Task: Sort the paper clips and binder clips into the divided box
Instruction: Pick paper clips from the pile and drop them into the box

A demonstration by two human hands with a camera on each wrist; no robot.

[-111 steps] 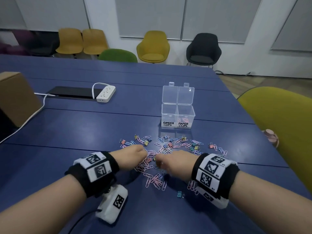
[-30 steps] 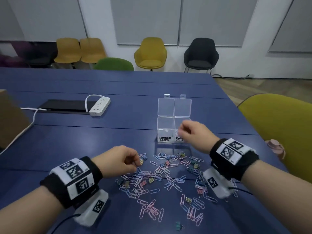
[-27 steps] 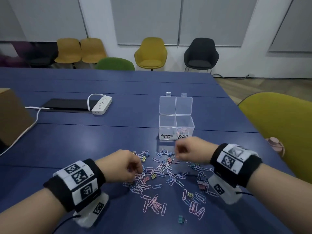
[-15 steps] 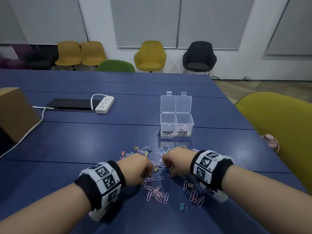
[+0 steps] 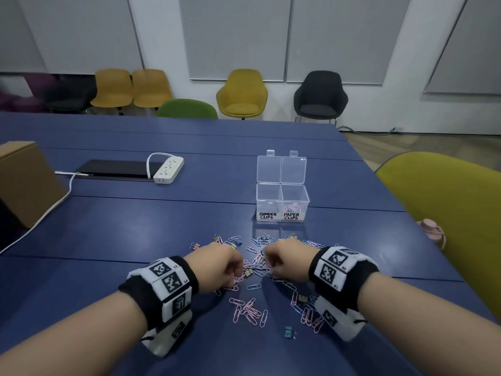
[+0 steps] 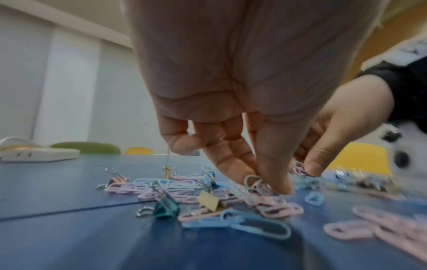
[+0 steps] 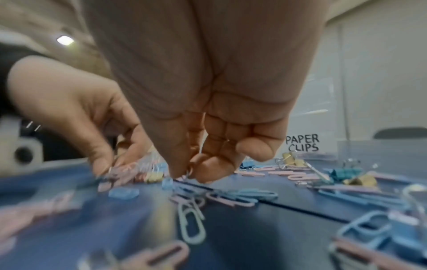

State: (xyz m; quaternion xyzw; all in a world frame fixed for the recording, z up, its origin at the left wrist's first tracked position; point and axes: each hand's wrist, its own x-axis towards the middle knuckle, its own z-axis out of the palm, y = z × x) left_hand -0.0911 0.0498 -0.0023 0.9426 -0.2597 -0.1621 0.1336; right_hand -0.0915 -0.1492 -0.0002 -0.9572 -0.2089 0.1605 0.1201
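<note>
At lower centre of the head view, a scatter of paper clips and binder clips lies on the matt blue worktop. Paper clips are thin looped wire coated pink or pale blue; binder clips are small folded wedges, teal, gold and blue, with bright wire handles.

Left hand, at the scatter's left part, has fingers curled down; in the left wrist view thumb and fingertips pinch a small bunch of paper clips at the pile. Right hand, just beside it, is likewise curled; in the right wrist view thumb and forefinger pinch a clip, type not discernible.

Above centre stands the divided box, clear rigid plastic, two hinged lids upright. Its left compartment, labelled BINDER CLIPS, shows no discernible contents; its right, labelled PAPER CLIPS, holds some pink clips.

Upper left: a white power strip and a brown cardboard box.
</note>
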